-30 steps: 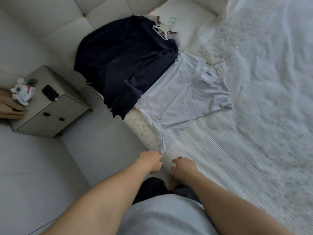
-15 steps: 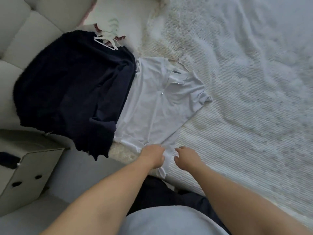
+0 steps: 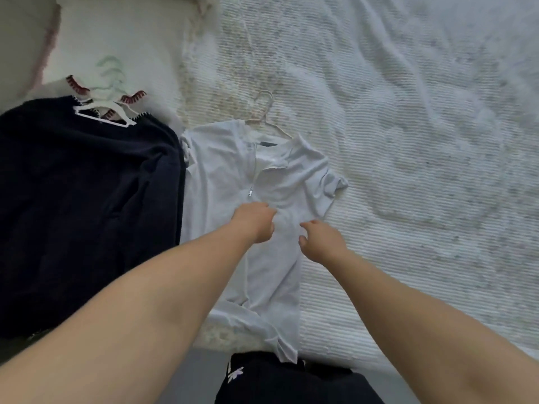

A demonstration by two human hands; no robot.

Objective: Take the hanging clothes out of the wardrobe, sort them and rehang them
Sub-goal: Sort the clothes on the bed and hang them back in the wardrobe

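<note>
At the frame's centre, the white shirt (image 3: 233,182) lies flat on the bed (image 3: 408,141), beside a dark garment (image 3: 87,205) at left. The left hand (image 3: 256,223) and right hand (image 3: 319,242), fingers curled, rest on its chest; whether they pinch fabric cannot be told.

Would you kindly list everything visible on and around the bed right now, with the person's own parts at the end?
White zip-neck shirt: one, white, flat on the bed, centre.
Thin hanger: one, pale, at the shirt's collar.
Dark garment: one, navy or black, left of the shirt, its edge touching it.
White hangers: at least two, white, at the dark garment's neck; exact count unclear.
Bedspread: one, white, ribbed.
Pillow: one, white, top left.
Left hand: one, fingers curled on the shirt's chest.
Right hand: one, fingers bent, at the shirt's right side; grip unclear.
</note>
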